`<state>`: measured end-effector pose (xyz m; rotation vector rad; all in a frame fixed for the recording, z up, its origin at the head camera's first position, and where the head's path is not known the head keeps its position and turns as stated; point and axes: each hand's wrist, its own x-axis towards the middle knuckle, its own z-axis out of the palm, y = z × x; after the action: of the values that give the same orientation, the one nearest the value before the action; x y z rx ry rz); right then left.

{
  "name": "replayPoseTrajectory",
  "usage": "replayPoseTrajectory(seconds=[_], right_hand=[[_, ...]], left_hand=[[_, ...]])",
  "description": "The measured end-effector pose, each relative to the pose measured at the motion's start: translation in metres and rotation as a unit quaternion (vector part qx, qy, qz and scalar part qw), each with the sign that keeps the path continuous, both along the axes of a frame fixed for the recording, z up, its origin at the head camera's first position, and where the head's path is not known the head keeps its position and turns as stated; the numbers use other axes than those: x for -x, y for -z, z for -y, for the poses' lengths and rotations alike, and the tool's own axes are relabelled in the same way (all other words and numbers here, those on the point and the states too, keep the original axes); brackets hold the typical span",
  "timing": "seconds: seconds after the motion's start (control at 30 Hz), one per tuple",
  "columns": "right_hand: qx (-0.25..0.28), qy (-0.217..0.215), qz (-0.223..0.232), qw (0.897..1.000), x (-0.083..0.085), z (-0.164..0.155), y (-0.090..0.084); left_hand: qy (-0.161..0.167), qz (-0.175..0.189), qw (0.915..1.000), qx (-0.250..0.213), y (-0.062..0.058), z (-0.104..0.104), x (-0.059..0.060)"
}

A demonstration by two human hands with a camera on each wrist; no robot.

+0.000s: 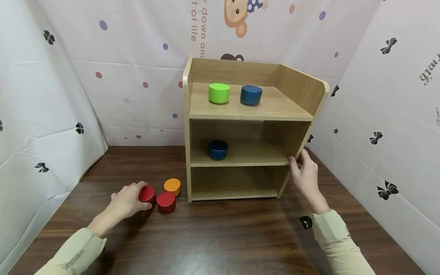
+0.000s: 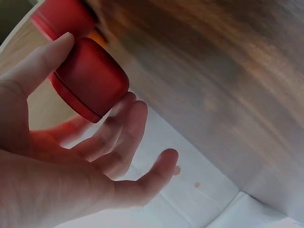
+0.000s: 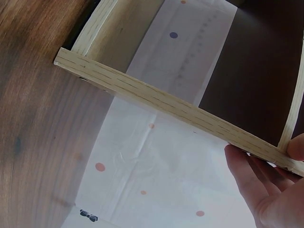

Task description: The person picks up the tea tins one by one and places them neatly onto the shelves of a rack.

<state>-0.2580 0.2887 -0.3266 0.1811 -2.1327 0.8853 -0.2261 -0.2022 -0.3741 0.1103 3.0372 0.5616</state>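
On the table at the left, my left hand (image 1: 127, 200) holds a round red tin (image 1: 148, 194) between thumb and fingers. The left wrist view shows the thumb on one side of it and fingertips on the other. A second red tin (image 1: 166, 202) stands close beside it, and an orange tin (image 1: 172, 186) is just behind. My right hand (image 1: 306, 175) grips the front edge of the right side panel of a wooden shelf (image 1: 251, 116), level with the middle board. In the right wrist view, the thumb is partly cut off by the frame.
A green tin (image 1: 219, 93) and a blue tin (image 1: 251, 95) stand on the shelf's top board. Another blue tin (image 1: 218, 149) sits on the middle board, towards the left. Patterned white cloth (image 1: 137, 103) hangs behind and along both sides of the dark wooden table (image 1: 220, 236).
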Motion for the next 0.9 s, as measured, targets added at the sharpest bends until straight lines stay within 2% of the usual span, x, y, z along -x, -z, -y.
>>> replayPoseTrajectory(seconds=[0.47,0.9], right_hand=[[-0.003,0.013,0.003,1.0,0.001,0.0,0.001],[0.001,0.007,0.0,1.0,0.001,0.0,0.001]], left_hand=[[0.032,-0.062,0.9975,-0.011,-0.026,-0.025,-0.02],[0.077,-0.124,0.9892,-0.013,-0.045,-0.058,-0.037]])
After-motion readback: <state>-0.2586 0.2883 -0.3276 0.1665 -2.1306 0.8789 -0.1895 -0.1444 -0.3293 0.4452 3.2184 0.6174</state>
